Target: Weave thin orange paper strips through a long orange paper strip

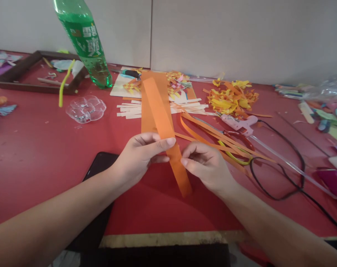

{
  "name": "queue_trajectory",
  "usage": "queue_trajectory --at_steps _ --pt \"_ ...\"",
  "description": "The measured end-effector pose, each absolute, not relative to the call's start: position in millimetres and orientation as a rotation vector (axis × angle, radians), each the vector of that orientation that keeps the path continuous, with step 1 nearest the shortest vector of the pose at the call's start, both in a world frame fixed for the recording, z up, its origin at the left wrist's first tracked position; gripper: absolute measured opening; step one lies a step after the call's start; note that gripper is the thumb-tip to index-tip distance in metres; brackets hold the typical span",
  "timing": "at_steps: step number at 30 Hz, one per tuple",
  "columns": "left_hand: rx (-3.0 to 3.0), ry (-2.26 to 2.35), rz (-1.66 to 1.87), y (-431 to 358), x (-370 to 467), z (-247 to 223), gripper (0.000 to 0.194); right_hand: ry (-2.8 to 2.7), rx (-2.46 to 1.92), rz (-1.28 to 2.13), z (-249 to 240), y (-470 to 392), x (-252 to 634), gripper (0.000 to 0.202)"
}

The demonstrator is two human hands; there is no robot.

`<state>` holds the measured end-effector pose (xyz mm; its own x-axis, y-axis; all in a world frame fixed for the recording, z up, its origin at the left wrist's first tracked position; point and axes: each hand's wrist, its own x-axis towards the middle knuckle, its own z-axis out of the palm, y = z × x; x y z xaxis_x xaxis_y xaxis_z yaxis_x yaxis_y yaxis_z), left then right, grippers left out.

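My left hand (pixel 140 154) grips a long orange paper strip (pixel 160 107), its thumb on top and the fingers behind. The strip slants over the table, with its lower end hanging toward me. At its right edge, just below the left thumb, my right hand (pixel 205 165) pinches with thumb and forefinger. Beneath lies a wider sheet of orange paper (pixel 146 115), crossing a row of white paper strips (pixel 128 110). Thin orange strips (pixel 204 129) spread to the right, partly over scissors (pixel 240 140) with red and yellow on the handles.
A green bottle (pixel 86 44) and a clear petal-shaped dish (pixel 86 109) stand left, near a dark frame (pixel 32 88). A pink glue gun (pixel 240 124) with a black cord (pixel 298 155) lies right, before yellow-orange paper scraps (pixel 232 98). A black phone-like slab (pixel 101 163) is under my left arm.
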<state>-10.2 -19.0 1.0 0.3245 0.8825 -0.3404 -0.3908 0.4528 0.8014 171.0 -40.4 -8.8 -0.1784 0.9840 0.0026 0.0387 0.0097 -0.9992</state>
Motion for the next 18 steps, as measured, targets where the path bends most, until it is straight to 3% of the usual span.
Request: queue_trajectory --at_steps 6,12,18 --pt "0.580 0.917 1.140 -13 -15 3 0.027 -1.349 -1.167 1.338 -7 -42 173 0.009" --pt "0.265 0.978 1.352 3 -20 10 0.011 -1.298 -1.173 1.347 -14 -37 178 0.009" --pt "0.113 0.907 1.359 5 -20 11 0.015 -1.120 -1.174 1.383 -17 -34 182 0.008"
